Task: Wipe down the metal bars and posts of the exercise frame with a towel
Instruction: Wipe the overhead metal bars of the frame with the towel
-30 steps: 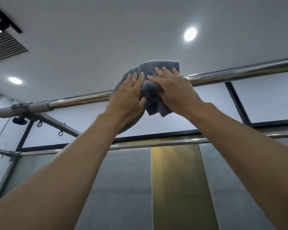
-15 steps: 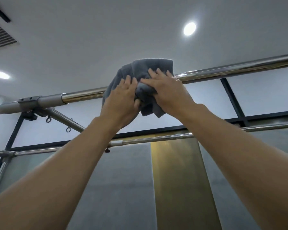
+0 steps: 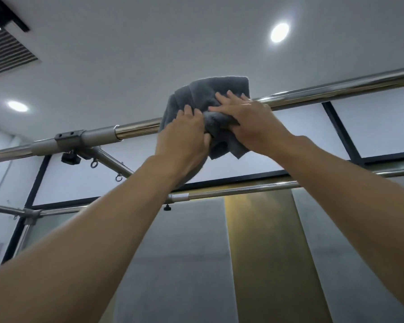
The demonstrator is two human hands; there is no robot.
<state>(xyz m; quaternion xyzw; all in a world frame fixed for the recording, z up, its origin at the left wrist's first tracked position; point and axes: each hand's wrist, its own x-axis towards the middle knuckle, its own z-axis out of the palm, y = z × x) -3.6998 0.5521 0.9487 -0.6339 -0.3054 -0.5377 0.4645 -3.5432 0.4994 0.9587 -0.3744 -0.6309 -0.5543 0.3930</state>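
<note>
A grey towel (image 3: 203, 94) is draped over the shiny overhead bar (image 3: 336, 90) of the exercise frame, above my head. My left hand (image 3: 184, 138) presses the towel's left part against the bar from below. My right hand (image 3: 250, 120) lies flat on the towel's right part, fingers spread, thumb tucked under a fold. Both arms reach up. The bar under the towel is hidden. A loose towel corner (image 3: 239, 152) hangs down between my wrists.
A grey clamp sleeve (image 3: 70, 137) joins the bar at the left, with a black knob (image 3: 71, 158) and a diagonal brace (image 3: 112, 163) carrying eyelets. A second, lower bar (image 3: 231, 191) runs behind my arms. A post (image 3: 25, 231) stands at far left. Ceiling lights and a vent are above.
Both hands with the towel have slid a little left along the bar toward the clamp sleeve. The camera view has shifted too.
</note>
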